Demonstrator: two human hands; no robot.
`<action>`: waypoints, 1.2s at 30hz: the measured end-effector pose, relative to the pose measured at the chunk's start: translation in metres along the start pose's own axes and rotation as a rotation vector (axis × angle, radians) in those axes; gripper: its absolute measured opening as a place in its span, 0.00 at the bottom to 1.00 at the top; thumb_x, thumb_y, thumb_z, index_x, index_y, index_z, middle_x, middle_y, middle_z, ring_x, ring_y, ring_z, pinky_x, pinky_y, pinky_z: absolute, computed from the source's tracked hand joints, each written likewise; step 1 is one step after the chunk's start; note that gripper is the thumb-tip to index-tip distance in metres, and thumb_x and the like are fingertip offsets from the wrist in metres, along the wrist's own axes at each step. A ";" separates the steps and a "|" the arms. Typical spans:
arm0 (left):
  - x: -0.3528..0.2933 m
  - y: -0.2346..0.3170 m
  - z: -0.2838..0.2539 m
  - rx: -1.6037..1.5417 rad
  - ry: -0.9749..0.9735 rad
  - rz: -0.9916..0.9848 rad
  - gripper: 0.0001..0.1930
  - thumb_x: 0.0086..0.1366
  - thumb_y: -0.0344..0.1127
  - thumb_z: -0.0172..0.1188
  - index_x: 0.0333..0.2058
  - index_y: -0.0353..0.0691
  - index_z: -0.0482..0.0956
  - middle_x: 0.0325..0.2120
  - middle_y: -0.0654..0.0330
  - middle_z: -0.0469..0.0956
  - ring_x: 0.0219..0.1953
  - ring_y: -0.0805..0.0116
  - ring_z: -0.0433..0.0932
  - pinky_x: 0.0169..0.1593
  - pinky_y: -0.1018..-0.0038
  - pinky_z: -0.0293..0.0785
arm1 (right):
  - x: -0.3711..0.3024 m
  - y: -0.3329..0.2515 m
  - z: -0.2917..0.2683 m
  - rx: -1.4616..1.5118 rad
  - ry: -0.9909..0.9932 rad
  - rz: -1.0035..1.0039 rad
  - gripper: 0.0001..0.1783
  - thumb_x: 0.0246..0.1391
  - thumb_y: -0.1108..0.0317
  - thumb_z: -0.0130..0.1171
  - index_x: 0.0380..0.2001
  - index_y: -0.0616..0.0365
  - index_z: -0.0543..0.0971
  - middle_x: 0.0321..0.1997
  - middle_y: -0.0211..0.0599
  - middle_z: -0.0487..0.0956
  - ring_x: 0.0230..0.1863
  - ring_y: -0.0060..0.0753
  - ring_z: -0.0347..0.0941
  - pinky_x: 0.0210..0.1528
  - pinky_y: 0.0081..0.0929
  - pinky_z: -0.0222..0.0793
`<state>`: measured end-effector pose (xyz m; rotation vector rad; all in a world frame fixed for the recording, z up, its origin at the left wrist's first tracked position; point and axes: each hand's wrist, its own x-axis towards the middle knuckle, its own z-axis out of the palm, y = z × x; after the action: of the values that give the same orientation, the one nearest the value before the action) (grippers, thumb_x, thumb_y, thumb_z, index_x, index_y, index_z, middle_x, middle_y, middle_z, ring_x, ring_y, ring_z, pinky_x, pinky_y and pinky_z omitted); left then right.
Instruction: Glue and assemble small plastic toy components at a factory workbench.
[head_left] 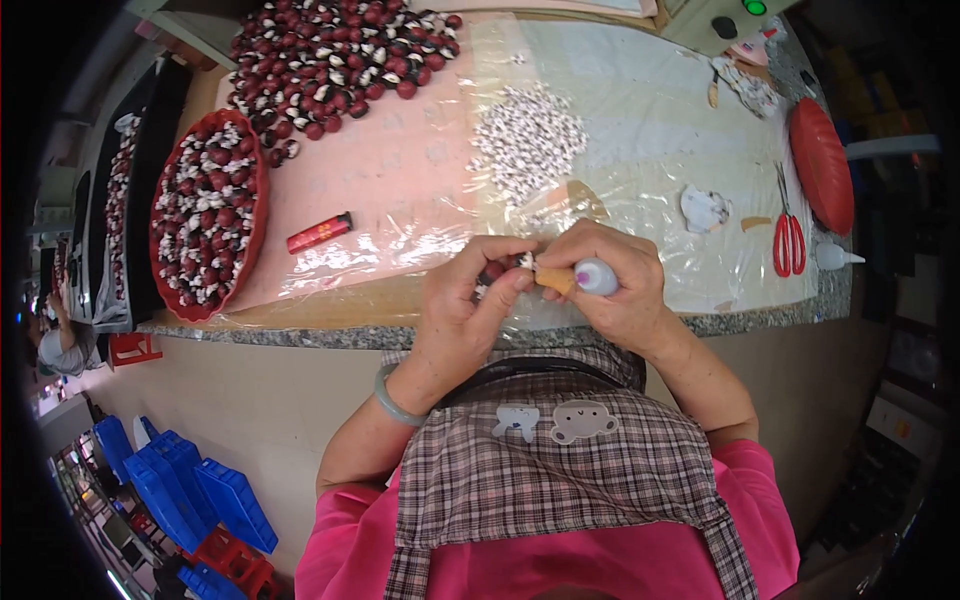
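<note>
My left hand [465,295] pinches a small dark red ball [492,272] with a white bit at its tip, close to the table's front edge. Wrapped in my right hand [615,275] is a small pale squeeze bottle [597,278], its base facing up and its nozzle end hidden. A tan wrap [553,279] shows on or beside a right finger, touching the work; I cannot tell which. The two hands meet over the plastic sheet. Beyond them lies a heap of tiny white pieces with dark spots [530,140].
At the back left is a large pile of red, black and white balls [340,60]. A red scalloped tray [262,200] holds more. Nearby lie a red lighter [320,232], red-handled scissors [788,245], crumpled white material [705,209], another squeeze bottle [832,257] and a red dish [822,165].
</note>
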<state>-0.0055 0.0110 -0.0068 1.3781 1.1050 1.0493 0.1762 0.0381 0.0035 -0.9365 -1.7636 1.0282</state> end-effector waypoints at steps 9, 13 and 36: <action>0.005 0.015 -0.047 -0.392 0.142 -0.176 0.10 0.69 0.32 0.50 0.47 0.39 0.68 0.31 0.62 0.76 0.25 0.83 0.67 0.26 0.87 0.62 | 0.021 -0.016 -0.005 -0.003 0.005 0.123 0.17 0.43 0.76 0.67 0.40 0.58 0.80 0.31 0.35 0.78 0.31 0.25 0.75 0.29 0.22 0.69; 0.010 0.024 -0.143 0.227 0.634 0.198 0.08 0.66 0.27 0.53 0.44 0.38 0.71 0.31 0.66 0.74 0.24 0.84 0.64 0.27 0.88 0.60 | 0.010 -0.004 -0.025 -0.028 0.066 0.156 0.12 0.47 0.81 0.61 0.38 0.62 0.79 0.28 0.30 0.74 0.25 0.17 0.68 0.23 0.13 0.64; -0.017 0.039 -0.251 1.402 1.127 0.328 0.13 0.56 0.23 0.54 0.41 0.38 0.76 0.43 0.53 0.72 0.49 0.54 0.68 0.55 0.64 0.60 | -0.009 -0.001 -0.032 -0.056 0.109 0.296 0.09 0.47 0.81 0.62 0.34 0.63 0.79 0.29 0.34 0.77 0.22 0.19 0.69 0.22 0.16 0.66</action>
<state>-0.2511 0.0412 0.0523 2.0680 2.8713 1.3652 0.2082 0.0381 0.0107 -1.2932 -1.6012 1.0931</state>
